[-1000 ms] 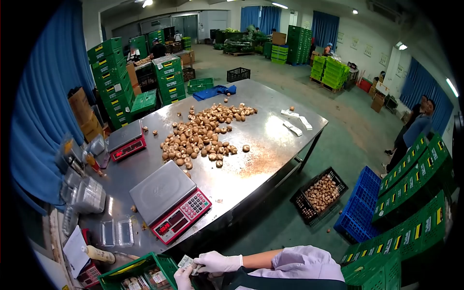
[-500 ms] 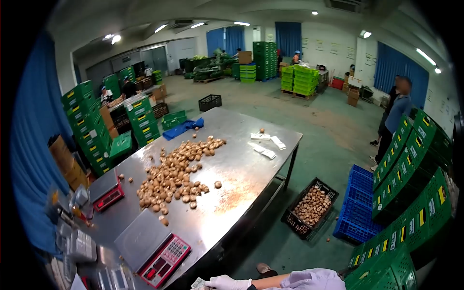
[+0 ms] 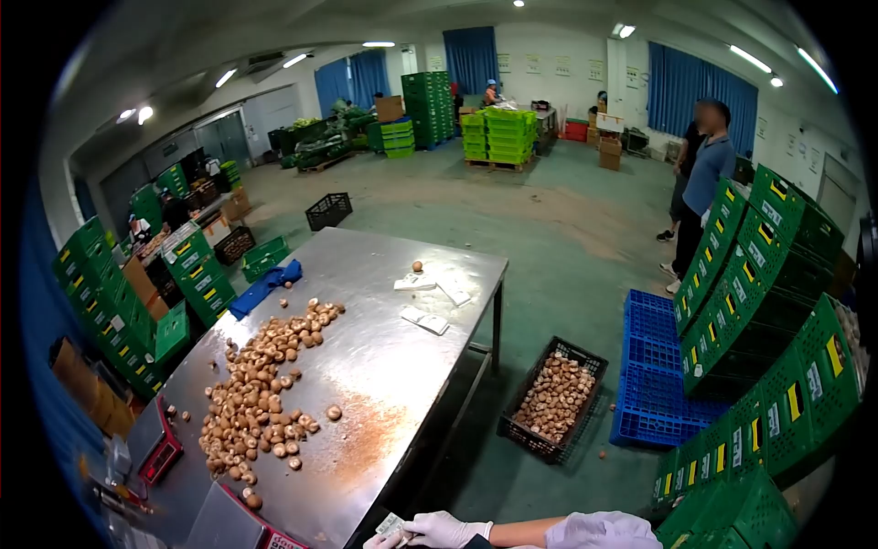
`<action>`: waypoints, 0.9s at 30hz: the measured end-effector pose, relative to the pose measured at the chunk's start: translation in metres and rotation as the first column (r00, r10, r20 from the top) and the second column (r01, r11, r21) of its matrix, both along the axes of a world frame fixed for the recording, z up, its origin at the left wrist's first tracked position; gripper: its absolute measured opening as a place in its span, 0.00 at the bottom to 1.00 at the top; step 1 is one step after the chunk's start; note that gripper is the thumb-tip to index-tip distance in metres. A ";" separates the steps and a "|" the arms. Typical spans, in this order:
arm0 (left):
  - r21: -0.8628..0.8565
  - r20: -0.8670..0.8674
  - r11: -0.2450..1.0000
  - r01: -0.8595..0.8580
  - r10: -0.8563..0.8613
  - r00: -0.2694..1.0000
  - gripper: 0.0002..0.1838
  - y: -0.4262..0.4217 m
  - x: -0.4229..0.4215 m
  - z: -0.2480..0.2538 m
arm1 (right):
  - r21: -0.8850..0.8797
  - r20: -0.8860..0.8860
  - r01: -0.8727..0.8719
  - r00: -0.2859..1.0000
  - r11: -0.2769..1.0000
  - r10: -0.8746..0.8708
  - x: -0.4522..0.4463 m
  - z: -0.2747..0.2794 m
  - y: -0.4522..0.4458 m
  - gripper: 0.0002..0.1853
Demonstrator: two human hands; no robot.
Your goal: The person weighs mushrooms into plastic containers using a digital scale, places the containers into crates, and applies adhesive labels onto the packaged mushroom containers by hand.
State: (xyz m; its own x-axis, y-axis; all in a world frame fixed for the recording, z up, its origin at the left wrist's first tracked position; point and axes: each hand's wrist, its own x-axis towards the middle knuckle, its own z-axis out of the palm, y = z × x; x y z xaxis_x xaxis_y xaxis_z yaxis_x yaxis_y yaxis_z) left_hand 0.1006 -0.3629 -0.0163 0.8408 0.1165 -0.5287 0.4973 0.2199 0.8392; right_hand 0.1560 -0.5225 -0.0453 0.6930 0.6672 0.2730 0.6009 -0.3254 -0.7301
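At the bottom edge, my right hand, in a white glove, pinches a small stack of printed labels. My left hand, gloved too, shows only in part at the frame's bottom, with its fingers against the lower side of the labels. Both hands are just off the near edge of the metal table. A pile of brown mushrooms lies on the table, up and left of the hands. A red and grey scale is cut off at the lower left.
A black crate of mushrooms stands on the floor beside blue pallets. Stacked green crates line the right side, with two people standing behind them. White packets and a blue cloth lie on the table.
The view has swung up and to the right, so the table, scales and mushrooms sit further left. The green crate of packs near my hands has left the frame. The labels stay in hand.
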 end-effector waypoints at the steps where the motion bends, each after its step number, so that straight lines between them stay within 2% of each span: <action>1: -0.017 -0.004 1.000 -0.002 0.002 1.000 0.06 -0.004 0.007 -0.002 | -0.002 0.019 0.012 1.000 1.000 -0.012 0.006 -0.007 -0.004 0.14; 4: -0.021 0.007 1.000 -0.022 0.022 1.000 0.05 -0.015 0.023 -0.005 | -0.032 -0.006 0.034 0.999 0.999 -0.034 0.018 0.001 -0.013 0.13; 7: 0.000 -0.007 1.000 -0.029 0.029 1.000 0.05 -0.016 0.030 -0.005 | -0.032 -0.075 0.026 0.997 0.999 -0.028 0.025 0.008 -0.016 0.08; 11: 0.016 0.035 0.999 -0.050 0.050 0.998 0.05 -0.015 0.025 -0.004 | -0.005 -0.032 -0.010 0.999 1.000 0.010 0.027 0.005 -0.012 0.08; 15: -0.069 0.034 0.996 -0.064 0.066 0.997 0.04 -0.005 0.012 -0.015 | -0.026 -0.023 -0.055 0.998 0.998 0.055 0.021 0.016 -0.006 0.08; 22: -0.091 0.026 0.991 -0.099 0.102 0.994 0.05 0.008 -0.012 -0.011 | -0.026 -0.038 -0.165 0.986 0.986 0.164 0.005 0.016 0.012 0.09; 27: -0.118 0.034 0.986 -0.119 0.124 0.992 0.05 0.014 -0.022 -0.013 | -0.037 -0.033 -0.173 0.985 0.984 0.171 -0.003 0.015 0.019 0.08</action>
